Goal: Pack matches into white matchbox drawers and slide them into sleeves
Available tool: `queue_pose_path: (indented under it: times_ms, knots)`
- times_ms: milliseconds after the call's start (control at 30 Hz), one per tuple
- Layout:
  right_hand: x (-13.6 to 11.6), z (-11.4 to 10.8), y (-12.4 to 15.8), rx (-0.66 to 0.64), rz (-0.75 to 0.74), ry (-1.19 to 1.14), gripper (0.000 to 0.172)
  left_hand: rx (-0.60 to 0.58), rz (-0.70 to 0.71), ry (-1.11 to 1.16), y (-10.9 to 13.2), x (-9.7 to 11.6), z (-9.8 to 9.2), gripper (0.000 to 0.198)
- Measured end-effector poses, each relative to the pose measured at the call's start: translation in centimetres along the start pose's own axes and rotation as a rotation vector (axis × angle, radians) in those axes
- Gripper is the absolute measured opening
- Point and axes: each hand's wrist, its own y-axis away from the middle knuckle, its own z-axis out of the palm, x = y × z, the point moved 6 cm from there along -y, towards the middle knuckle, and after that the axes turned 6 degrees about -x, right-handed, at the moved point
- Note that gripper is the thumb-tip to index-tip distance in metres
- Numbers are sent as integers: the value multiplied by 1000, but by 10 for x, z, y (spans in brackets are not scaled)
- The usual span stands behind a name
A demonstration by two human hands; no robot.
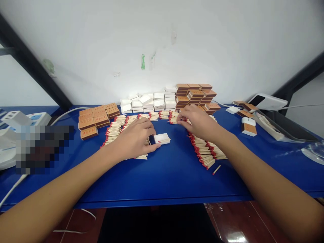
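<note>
From where I stand, the open tray [164, 136] sits on the blue counter [162, 182] right in front of the person, between the two hands, where either can reach it easily. The left hand [135, 138] is at its left end: thumb at the near corner, forefinger curled by the far one, the two apart with a gap showing between them. That looks like a way to steady something so light, though I can't tell whether the fingers actually press on it. One match [165, 140] lies slantwise along the tray's near side, its tip poking past the right end.

The right hand [196, 121] is over the matches [202, 148] beyond, thumb and forefinger close together, a narrow pinch that would suit thin sticks. I can't see whether anything is between those fingers.

The matches are fanned in a rough arch around the tray, many of the red heads turned the same way, I'd guess so that they're handy from both sides. Behind them, spare trays [144, 101] are piled against the wall [162, 44] beside a box stack [194, 94], likely to leave the front free for the hands. More brown boxes [97, 118] stand off to the left, and a stray match [216, 169] lies near the right forearm.
</note>
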Motion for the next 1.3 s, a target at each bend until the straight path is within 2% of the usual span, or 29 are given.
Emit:
queue_pose_path:
  times_ms: [133,367,667,800,933,1067,1167,1300]
  knots:
    - [21,8,-2,-69,42,23,12,-22,-2,-1,0,0,1,30]
    - [18,13,-4,-78,23,24,15,-19,-12,-4,-1,2,0,31]
    - [20,18,-3,-129,75,-13,19,-26,-5,-3,0,1,2,30]
    - [4,11,0,-100,22,-71,19,-15,-5,-19,0,2,1,29]
    - [-31,4,4,-82,-108,-172,20,-7,6,-23,0,2,1,29]
    - [-59,8,8,-111,-178,-176,18,9,20,-14,0,3,0,27]
    - [-68,13,8,-115,-194,-172,18,6,24,-21,-1,4,-1,27]
    - [-67,13,8,-138,-172,-213,17,6,31,-9,-1,5,-1,26]
